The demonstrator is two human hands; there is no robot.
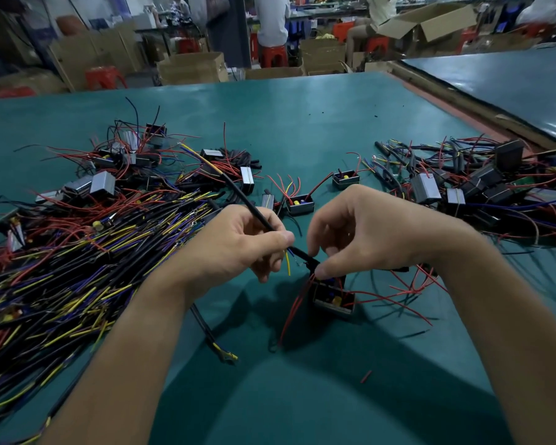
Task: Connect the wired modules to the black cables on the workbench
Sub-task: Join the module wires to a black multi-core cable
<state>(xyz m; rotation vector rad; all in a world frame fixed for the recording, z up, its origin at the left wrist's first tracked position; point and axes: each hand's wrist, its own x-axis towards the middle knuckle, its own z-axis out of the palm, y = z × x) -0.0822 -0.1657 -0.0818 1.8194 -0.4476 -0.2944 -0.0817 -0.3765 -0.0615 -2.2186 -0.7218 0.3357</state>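
**Head view: 1 cable meets 1 module**

The left hand (238, 242) pinches a black cable (247, 200) between the thumb and curled fingers; yellow and blue cores show at the cable's tip. The right hand (366, 232), fingers curled, pinches the leads atop a wired module (333, 300) at the front centre of the green workbench (302, 123). Loose cables (77, 268) lie left, further modules (463, 187) right. Markings are too small to read.
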